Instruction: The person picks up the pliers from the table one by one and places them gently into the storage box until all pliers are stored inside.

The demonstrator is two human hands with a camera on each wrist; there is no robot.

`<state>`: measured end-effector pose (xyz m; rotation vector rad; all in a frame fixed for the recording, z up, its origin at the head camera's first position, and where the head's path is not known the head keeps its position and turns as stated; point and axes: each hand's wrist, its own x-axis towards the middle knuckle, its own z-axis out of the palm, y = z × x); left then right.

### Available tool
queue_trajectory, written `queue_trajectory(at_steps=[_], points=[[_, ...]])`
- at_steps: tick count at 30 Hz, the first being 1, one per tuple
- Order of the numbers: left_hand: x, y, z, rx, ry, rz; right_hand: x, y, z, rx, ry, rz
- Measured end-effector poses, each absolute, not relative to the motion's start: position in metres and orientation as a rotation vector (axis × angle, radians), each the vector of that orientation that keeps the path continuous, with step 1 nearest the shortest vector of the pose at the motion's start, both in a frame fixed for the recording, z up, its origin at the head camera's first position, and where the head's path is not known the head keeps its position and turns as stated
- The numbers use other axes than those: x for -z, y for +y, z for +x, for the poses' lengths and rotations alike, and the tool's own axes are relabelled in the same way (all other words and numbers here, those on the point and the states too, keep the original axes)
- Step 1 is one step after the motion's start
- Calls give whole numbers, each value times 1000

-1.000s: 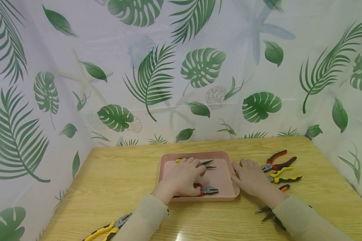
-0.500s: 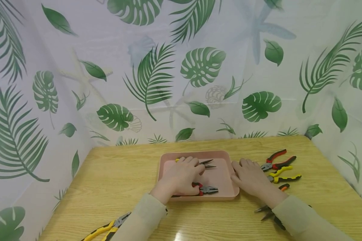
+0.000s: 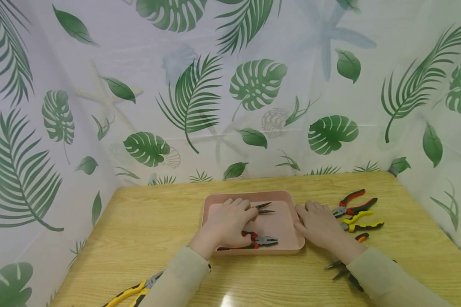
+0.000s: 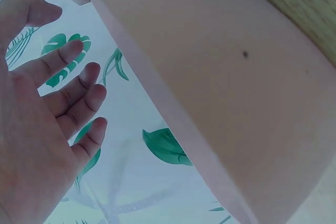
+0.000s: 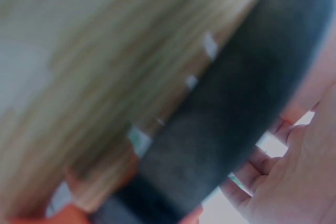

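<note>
Head view: left hand [image 3: 230,224], fingers relaxed, is resting over red-handled pliers [image 3: 259,241] in the pink plastic tray [image 3: 288,198]; right hand [image 3: 319,225] is lying flat beside it. Gripping the handles looks next.

The left hand [image 4: 37,129] fills the lower left, palm showing, fingers [image 4: 79,95] loosely spread and holding nothing. Just beside it runs the pink tray [image 4: 220,93], with the leaf-printed curtain [image 4: 142,182] behind and the counter [image 4: 299,3] top right.
</note>
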<state>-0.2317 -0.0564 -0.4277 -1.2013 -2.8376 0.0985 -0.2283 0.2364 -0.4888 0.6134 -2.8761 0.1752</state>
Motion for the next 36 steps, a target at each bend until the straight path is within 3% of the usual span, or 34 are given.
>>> queue_trajectory(at_steps=[36], points=[[422, -81, -229, 44, -2905, -1113, 487, 235, -227, -164, -2894, 601]])
